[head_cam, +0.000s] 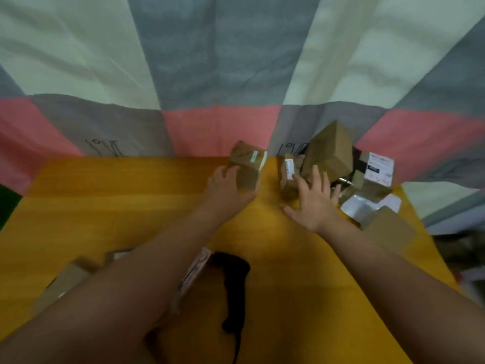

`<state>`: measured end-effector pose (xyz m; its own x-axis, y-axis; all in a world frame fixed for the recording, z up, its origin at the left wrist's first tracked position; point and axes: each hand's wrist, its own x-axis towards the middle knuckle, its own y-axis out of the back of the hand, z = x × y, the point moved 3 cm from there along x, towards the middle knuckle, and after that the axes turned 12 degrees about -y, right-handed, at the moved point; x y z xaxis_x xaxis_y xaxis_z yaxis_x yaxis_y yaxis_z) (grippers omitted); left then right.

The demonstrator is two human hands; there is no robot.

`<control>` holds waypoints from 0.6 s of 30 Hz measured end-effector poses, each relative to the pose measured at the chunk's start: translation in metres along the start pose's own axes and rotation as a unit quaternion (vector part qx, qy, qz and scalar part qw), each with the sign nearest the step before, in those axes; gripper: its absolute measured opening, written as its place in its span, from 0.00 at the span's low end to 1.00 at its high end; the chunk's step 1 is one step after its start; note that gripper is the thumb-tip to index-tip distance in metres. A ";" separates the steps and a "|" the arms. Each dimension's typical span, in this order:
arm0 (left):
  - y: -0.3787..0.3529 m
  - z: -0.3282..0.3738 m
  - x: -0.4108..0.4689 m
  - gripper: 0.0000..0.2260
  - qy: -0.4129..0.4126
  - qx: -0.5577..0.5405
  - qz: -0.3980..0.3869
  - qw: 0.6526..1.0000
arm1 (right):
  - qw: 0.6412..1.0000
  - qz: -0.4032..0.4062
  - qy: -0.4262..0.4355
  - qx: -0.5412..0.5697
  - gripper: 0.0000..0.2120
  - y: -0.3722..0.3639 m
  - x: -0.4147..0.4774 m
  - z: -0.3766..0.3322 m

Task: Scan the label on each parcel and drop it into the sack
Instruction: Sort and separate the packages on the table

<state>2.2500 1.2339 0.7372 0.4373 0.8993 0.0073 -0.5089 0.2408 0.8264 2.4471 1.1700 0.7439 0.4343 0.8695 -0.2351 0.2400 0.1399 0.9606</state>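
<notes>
We think this is the picking-up step, and nothing has been scanned yet. Most parcels sit in a heap at 2 o'clock, with the big box (328, 153) on top. Our left hand (225, 185) holds a small brown box (246, 169) at 12 o'clock, fingers wrapped on its near side. Our right hand (312, 200) has its fingers spread wide apart. The tips reach a little box (287, 187) with a white label (289, 169), just beside the heap. The black scanner (233, 282) lies at 6 o'clock between our arms, and no hand is on it.

Next, we guess, one hand must let go, pick up the scanner and point it at a label. We see no sack.

A huge cloth (210, 61) of grey, cream and pink squares hangs behind. The counter (105, 193) is yellow-orange and smooth.
</notes>
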 end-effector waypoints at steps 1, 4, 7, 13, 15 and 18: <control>-0.006 0.005 0.019 0.40 0.017 -0.004 -0.014 1.000 | 0.999 0.010 -0.018 -0.027 0.41 0.008 0.016 0.013; -0.018 0.009 0.069 0.46 0.062 0.033 -0.050 0.996 | 0.996 0.027 -0.082 -0.036 0.48 0.030 0.068 0.043; -0.032 0.004 0.106 0.46 0.100 0.066 -0.069 0.990 | 0.992 0.007 -0.125 -0.009 0.49 0.035 0.111 0.063; -0.056 -0.009 0.129 0.39 0.125 0.039 -0.018 0.991 | 0.978 0.009 -0.134 0.158 0.40 0.021 0.142 0.078; -0.059 -0.010 0.127 0.36 0.106 0.016 0.006 0.994 | 0.981 0.010 -0.125 0.147 0.39 0.022 0.142 0.086; -0.064 -0.006 0.124 0.35 0.077 -0.018 0.023 0.997 | 0.997 -0.033 -0.059 0.026 0.40 0.013 0.131 0.095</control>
<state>2.3327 1.3323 0.6817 0.2951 0.9545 -0.0437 -0.5539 0.2082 0.8062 2.5897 1.2402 0.7120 0.5143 0.7975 -0.3155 0.3148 0.1667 0.9344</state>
